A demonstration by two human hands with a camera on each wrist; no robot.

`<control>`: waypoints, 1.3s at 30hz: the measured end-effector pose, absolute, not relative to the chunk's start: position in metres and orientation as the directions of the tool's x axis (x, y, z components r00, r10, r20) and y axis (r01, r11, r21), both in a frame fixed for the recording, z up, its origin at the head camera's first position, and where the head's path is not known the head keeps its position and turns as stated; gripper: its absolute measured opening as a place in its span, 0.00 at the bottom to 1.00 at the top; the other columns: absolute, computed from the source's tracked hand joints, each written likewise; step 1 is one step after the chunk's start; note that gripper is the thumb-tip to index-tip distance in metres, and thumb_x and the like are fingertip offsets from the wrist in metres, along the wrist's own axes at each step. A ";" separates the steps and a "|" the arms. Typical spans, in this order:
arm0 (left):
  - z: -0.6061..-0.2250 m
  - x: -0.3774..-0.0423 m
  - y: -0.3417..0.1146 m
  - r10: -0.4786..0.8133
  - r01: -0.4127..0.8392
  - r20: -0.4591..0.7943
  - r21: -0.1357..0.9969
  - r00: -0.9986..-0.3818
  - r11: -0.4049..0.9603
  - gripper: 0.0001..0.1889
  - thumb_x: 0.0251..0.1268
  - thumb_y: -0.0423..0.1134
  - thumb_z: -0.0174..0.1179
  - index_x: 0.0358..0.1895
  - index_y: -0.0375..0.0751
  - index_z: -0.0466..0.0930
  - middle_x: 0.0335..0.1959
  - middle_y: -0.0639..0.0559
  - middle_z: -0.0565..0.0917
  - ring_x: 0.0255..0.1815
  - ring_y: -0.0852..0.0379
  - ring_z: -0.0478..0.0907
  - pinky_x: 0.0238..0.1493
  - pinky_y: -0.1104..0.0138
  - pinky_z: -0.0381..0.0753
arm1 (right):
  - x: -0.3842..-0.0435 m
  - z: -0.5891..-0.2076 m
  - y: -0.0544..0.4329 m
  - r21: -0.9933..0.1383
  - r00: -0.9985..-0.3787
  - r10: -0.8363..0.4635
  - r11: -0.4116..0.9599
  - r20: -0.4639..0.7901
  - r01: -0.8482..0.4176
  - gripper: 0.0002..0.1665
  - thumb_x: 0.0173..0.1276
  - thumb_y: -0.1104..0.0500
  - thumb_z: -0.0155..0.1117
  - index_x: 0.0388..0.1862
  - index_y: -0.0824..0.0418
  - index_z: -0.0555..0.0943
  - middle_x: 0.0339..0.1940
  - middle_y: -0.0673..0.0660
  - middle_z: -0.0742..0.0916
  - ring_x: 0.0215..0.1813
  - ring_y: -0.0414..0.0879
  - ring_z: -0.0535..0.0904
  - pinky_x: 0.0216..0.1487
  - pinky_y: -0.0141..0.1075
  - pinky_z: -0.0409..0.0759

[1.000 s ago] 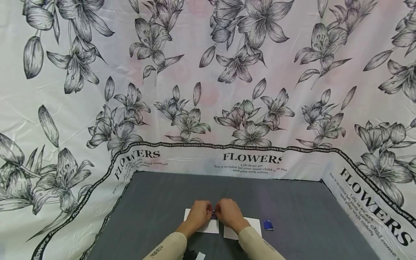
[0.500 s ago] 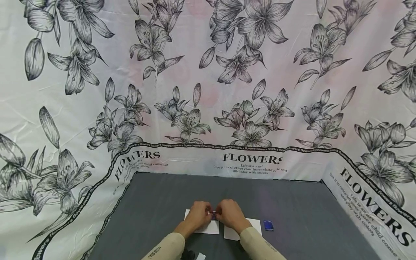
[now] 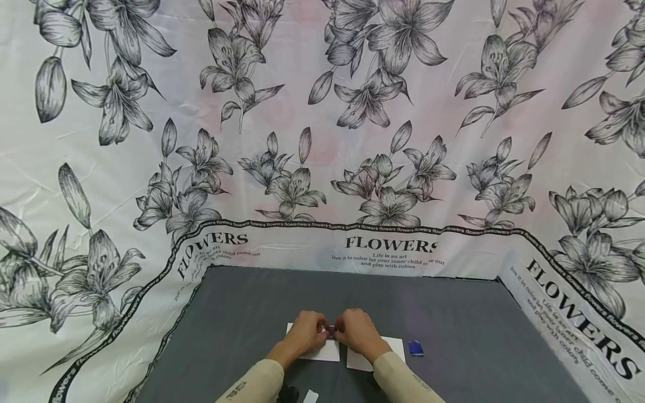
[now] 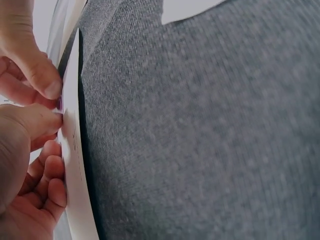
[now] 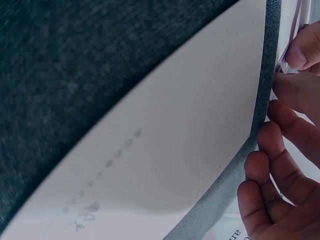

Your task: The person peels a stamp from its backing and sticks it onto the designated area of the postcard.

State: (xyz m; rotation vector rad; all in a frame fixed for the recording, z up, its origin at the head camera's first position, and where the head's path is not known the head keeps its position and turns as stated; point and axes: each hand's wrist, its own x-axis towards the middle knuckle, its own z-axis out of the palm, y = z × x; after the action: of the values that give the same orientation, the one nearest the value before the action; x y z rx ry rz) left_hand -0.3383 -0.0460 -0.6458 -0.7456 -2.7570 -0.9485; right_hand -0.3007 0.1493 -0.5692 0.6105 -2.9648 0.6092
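My left hand and right hand meet over the inner corner of a white card. Between them, a small purple packet is pinched by the thumb and fingertips of both hands; most of it is hidden behind the fingers. A second white card lies partly under my right wrist. In the left wrist view, the thumb of my left hand is at the card's edge, its other fingers curled below. In the right wrist view, my right hand has its lower fingers loosely curled beside the card.
A shiny blue packet lies on the grey table, right of the second card. Near the front edge, between my forearms, are a black object and a small white piece. A flower-printed curtain surrounds the table.
My left wrist and forearm have shifted slightly to the left. Both hands keep their pinch on the purple packet, and the cards and blue packet stay where they were.
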 end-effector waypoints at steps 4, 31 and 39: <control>-0.638 -0.331 -0.049 0.443 0.540 0.310 0.525 -0.841 0.658 0.06 0.62 0.37 0.71 0.40 0.46 0.93 0.27 0.61 0.78 0.28 0.65 0.71 0.29 0.68 0.71 | -0.299 -0.567 0.149 -0.364 -0.922 -0.366 0.847 0.129 -0.387 0.03 0.63 0.60 0.82 0.34 0.56 0.93 0.28 0.47 0.90 0.32 0.42 0.83 0.37 0.42 0.83; -0.652 -0.341 -0.053 0.456 0.542 0.294 0.444 -0.840 0.713 0.09 0.59 0.43 0.75 0.42 0.51 0.93 0.29 0.66 0.78 0.31 0.68 0.71 0.34 0.70 0.73 | -0.299 -0.575 0.157 -0.214 -0.837 -0.488 0.815 0.247 -0.538 0.07 0.62 0.56 0.83 0.34 0.56 0.92 0.27 0.48 0.88 0.33 0.44 0.82 0.41 0.47 0.81; -0.609 -0.310 -0.051 0.478 0.579 0.346 0.309 -0.808 0.754 0.09 0.59 0.41 0.74 0.42 0.50 0.91 0.33 0.55 0.82 0.35 0.57 0.76 0.37 0.60 0.77 | -0.287 -0.558 0.146 -0.120 -0.866 -0.463 0.865 0.186 -0.488 0.08 0.57 0.56 0.84 0.33 0.54 0.91 0.29 0.49 0.86 0.36 0.49 0.81 0.43 0.49 0.79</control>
State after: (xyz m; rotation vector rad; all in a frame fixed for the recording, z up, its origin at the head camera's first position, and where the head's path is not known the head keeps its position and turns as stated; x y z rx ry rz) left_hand -0.3099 -0.0512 -0.6087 -0.8298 -2.7076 -0.5964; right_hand -0.2870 0.1461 -0.5581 0.7410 -2.8866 0.2447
